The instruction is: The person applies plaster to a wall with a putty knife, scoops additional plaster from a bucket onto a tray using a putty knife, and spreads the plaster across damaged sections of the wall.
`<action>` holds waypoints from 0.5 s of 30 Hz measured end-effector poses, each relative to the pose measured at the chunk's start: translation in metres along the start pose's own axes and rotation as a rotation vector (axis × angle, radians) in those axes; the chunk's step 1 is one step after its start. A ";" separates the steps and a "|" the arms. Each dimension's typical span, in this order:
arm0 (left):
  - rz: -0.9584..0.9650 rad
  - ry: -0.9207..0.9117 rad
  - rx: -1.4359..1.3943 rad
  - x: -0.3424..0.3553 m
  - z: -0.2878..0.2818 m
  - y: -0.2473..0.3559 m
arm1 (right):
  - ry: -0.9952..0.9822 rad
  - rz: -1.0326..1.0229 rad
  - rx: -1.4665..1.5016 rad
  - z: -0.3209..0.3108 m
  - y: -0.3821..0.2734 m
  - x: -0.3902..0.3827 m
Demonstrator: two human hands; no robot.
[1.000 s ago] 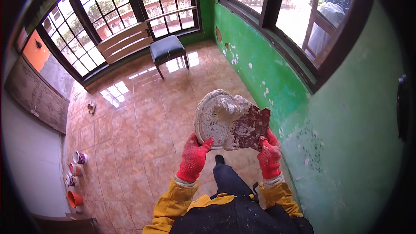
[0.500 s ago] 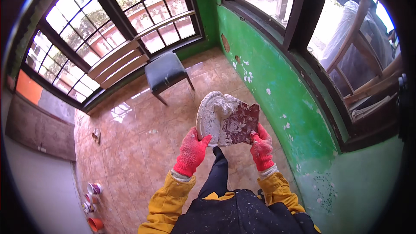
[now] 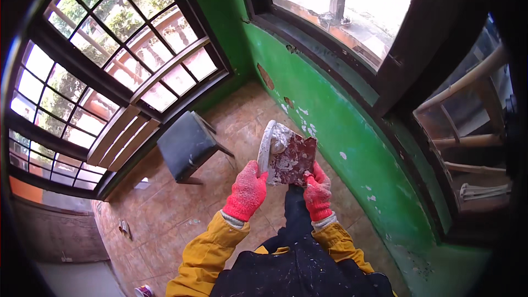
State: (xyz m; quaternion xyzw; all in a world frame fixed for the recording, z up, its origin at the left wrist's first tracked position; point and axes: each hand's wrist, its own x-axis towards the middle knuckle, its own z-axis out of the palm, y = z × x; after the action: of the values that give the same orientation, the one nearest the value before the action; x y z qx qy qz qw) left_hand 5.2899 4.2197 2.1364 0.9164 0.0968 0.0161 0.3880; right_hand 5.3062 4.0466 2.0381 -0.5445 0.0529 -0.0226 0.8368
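My left hand (image 3: pixel 246 192), in a red glove, grips a round white lid (image 3: pixel 266 146) caked with putty, now tilted nearly edge-on. My right hand (image 3: pixel 318 191), gloved alike, pinches a dark red flat board (image 3: pixel 297 162) smeared with white filler. The board overlaps the lid, with a lump of putty (image 3: pixel 279 142) between them. Both are held out in front of my body, over my leg and the tiled floor.
Ahead left stands a dark-seated chair (image 3: pixel 184 144) by gridded windows and wooden slats (image 3: pixel 124 137). A green wall (image 3: pixel 341 148) with flaked patches and a dark-framed window runs along the right. A small object (image 3: pixel 125 229) lies on the tiles (image 3: pixel 165 242) at lower left.
My view has moved forward toward the corner, so the chair and right window are nearer. The lid has tilted from face-up to nearly edge-on against the board, both still held.
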 end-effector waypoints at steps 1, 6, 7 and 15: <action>0.048 -0.010 0.019 0.046 0.011 -0.009 | 0.012 0.013 -0.004 0.004 0.017 0.040; 0.127 0.003 0.014 0.336 0.008 -0.024 | 0.061 0.156 0.163 0.089 0.055 0.324; 0.191 0.034 0.035 0.390 0.003 -0.030 | 0.047 0.211 0.184 0.109 0.064 0.373; 0.366 -0.047 -0.252 0.722 -0.031 -0.148 | -0.025 0.399 0.297 0.248 0.174 0.672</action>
State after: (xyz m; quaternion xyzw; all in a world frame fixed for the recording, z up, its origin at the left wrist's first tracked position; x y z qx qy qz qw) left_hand 5.9703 4.4792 2.0190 0.8631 -0.0832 0.0767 0.4921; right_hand 5.9980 4.2788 1.9360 -0.3944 0.1449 0.1424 0.8962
